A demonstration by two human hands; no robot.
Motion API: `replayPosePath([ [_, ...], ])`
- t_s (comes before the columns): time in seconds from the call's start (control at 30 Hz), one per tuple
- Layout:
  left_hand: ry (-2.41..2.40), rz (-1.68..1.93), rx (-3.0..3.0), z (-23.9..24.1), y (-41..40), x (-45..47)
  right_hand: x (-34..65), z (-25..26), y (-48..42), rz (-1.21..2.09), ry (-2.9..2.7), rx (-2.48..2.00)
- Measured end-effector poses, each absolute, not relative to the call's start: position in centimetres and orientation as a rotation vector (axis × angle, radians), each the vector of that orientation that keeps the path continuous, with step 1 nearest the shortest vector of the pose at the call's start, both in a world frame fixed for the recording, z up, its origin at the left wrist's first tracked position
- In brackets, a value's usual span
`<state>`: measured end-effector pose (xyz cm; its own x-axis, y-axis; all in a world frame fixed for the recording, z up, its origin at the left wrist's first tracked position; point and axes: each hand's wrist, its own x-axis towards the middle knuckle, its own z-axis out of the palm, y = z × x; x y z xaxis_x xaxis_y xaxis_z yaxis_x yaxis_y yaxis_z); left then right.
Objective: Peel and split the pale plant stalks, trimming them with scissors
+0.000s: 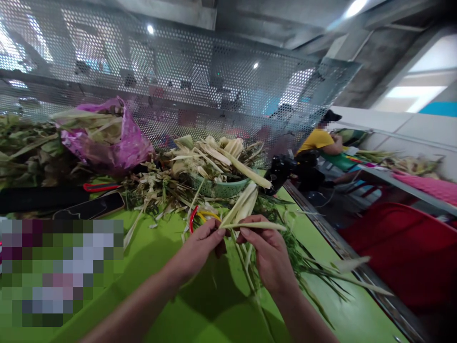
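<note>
Both hands pinch a pale strip of dried husk [262,226] above the green table [157,295]. My left hand [205,240] grips its left end between thumb and fingers, where other husk pieces [244,202] fan out behind. My right hand [266,245] is closed on the strip further right, and its tip pokes out past the fingers. Thin stalks hang below the hands onto the table. Just behind my left hand lie red curved handles [193,219] and a yellow piece [207,216], partly hidden.
A green basket [221,188] heaped with husks stands ahead, beside a pink plastic bag [107,147] of husks. A phone [91,208] and a red-handled tool [102,187] lie left. Green stalks [314,267] spread right. A red chair [403,252] and a seated person [317,140] are beyond the edge.
</note>
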<state>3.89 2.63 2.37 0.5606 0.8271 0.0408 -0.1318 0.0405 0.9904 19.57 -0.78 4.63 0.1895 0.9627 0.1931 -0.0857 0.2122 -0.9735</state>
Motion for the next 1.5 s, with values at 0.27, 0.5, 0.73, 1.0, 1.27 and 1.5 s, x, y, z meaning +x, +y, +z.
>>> replayPosePath([
  [0.27,0.562,0.887,0.922,2.9,2.1,4.2,19.3,5.1,-1.6,0.691,-1.492,-1.079],
  [0.5,0.613,0.902,0.86,2.2,2.2,4.5,19.4,5.5,-2.0,0.604,-1.848,-0.973],
  [0.73,0.658,1.01,0.894,2.0,2.3,4.4,19.0,5.7,-1.9,0.54,-2.042,-0.92],
  [1.0,0.682,0.928,1.115,2.5,2.2,4.5,20.0,4.8,-1.1,0.83,-1.359,-1.181],
  [1.27,0.629,0.782,1.029,2.3,2.0,4.6,19.8,4.3,-0.8,1.098,-1.2,-1.075],
  [1.5,0.595,0.735,0.98,2.5,2.0,4.3,19.9,4.2,-0.7,1.168,-1.108,-1.019],
])
